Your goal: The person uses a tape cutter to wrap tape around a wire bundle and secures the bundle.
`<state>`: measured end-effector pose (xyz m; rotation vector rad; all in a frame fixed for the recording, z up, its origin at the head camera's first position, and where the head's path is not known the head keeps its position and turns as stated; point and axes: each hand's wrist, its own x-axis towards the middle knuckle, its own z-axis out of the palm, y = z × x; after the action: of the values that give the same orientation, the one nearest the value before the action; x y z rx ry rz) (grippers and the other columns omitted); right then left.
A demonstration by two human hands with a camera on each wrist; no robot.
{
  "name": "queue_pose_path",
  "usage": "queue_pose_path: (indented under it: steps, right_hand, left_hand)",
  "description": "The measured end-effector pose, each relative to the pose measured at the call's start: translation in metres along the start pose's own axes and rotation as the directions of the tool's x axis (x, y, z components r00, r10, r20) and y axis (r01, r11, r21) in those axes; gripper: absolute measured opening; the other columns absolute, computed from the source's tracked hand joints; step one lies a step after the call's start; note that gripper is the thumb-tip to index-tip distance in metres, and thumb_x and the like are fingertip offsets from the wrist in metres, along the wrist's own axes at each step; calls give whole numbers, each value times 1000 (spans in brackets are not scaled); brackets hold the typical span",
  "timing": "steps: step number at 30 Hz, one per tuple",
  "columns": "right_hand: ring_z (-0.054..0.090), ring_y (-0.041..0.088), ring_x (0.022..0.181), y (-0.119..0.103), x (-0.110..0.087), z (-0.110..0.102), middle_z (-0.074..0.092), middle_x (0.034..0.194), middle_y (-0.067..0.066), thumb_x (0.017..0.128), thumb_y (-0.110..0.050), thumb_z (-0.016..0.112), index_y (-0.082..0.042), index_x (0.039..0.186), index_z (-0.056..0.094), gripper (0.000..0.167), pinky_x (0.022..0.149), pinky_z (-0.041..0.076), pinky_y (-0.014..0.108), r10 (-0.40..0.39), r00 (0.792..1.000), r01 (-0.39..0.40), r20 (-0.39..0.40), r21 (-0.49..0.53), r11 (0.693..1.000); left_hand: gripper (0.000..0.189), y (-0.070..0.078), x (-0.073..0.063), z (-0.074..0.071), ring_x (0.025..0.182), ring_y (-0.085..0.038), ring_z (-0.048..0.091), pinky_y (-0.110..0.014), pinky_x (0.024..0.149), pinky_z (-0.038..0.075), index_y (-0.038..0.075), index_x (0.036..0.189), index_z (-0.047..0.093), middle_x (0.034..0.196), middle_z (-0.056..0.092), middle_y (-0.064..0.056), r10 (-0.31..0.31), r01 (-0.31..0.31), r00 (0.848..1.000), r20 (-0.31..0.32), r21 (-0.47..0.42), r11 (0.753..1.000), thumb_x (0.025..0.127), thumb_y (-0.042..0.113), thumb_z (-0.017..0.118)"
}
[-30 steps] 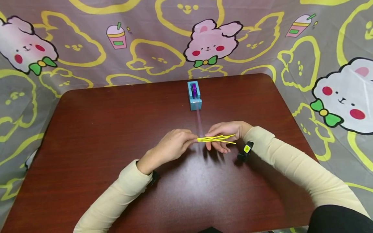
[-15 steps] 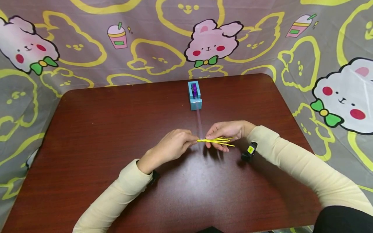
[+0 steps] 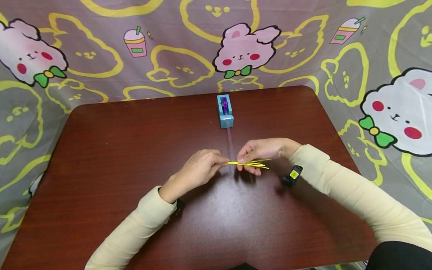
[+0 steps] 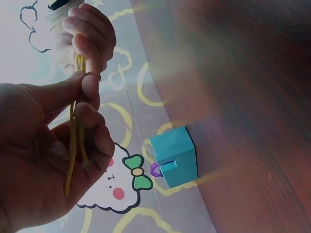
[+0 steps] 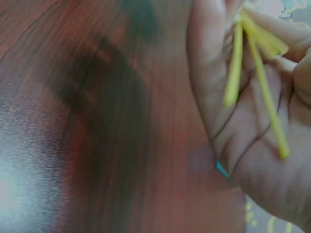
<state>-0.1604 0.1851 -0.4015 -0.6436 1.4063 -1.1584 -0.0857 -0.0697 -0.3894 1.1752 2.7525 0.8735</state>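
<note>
Just above the table, my left hand (image 3: 199, 169) pinches one end of a bundle of thin yellow strands (image 3: 251, 164) between thumb and fingers. The right hand (image 3: 266, 149) pinches the bundle a little further along, beside the left fingertips. From there the loose ends fan out across the right palm, where the right wrist view shows yellow strands (image 5: 265, 97) spread apart. A clear strip of tape (image 3: 230, 138) runs from a blue tape dispenser (image 3: 227, 122) with a purple roll to the bundle, between both hands. In the left wrist view the dispenser (image 4: 175, 158) shows its front.
The dark red-brown wooden table (image 3: 141, 131) has rounded far corners. Behind and beside it hangs a cloth (image 3: 189, 30) printed with rabbits and yellow outlines. Shadows of the hands fall on the shiny tabletop.
The right hand's thumb and fingers have closed onto the bundle near the tape, and its wrist has shifted slightly right. The loose strands are drawn closer together. The left hand stays in place.
</note>
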Motion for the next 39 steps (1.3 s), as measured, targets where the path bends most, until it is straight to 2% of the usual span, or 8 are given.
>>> queue_pose_path:
  steps: [7,15,21,28,33,36,37,39]
  right_hand:
    - [60,17,56,-12,-4,12,62,70,10,105,-11,52,23,107,56,34,57,53,29,23,993,-31,-113,-69,997]
    - [52,12,53,-14,-6,27,58,67,12,105,-8,52,10,97,68,25,50,44,24,-71,966,10,-251,-237,971]
    - [45,10,53,-12,-8,37,57,66,11,105,-10,54,-4,93,72,22,49,36,23,-198,926,43,-322,-431,901]
    - [49,7,63,-5,-9,48,59,68,2,102,-10,60,-6,98,74,15,59,41,25,-365,845,25,-392,-652,758]
    - [51,6,64,1,-9,54,61,69,1,101,-10,61,-5,101,75,15,60,44,26,-452,798,16,-399,-735,678]
    - [53,4,65,3,-8,56,61,72,-4,101,-10,62,-7,100,75,13,61,47,27,-511,767,11,-387,-789,614]
    - [53,4,65,4,-8,57,60,73,-6,100,-10,63,-8,100,75,12,62,48,27,-533,755,7,-381,-809,588]
    - [53,4,66,5,-7,59,59,74,-8,99,-9,64,-9,101,75,11,61,48,27,-574,732,-2,-368,-843,537]
  left_hand:
    - [14,0,-1,2,60,-5,52,-22,55,44,10,106,80,78,65,4,-2,2,999,-49,-5,1000,95,11,71]
    - [16,-4,-2,6,58,-1,52,-20,54,44,11,108,80,77,64,5,4,-4,997,-78,1,1000,94,12,71]
    - [16,-4,-1,7,54,4,51,-22,55,45,12,107,80,78,65,7,-27,25,996,-90,-25,999,93,13,73]
    - [16,-7,4,2,62,-2,56,-26,59,47,12,106,81,86,72,5,-116,112,993,-29,-117,987,91,16,76]
    - [17,-16,12,-5,67,-12,58,-25,59,46,10,105,80,88,74,5,-185,205,978,95,-267,942,90,19,78]
    - [19,-25,17,-9,63,-13,56,-25,56,45,7,105,79,84,73,2,-158,224,967,200,-371,901,92,20,76]
    - [20,-30,19,-10,62,-14,55,-26,56,45,5,106,79,82,73,-1,-141,232,961,238,-416,879,95,20,73]
    - [27,-38,21,-11,58,-13,54,-28,54,46,-1,107,76,80,72,-6,-126,288,937,325,-520,804,101,22,65]
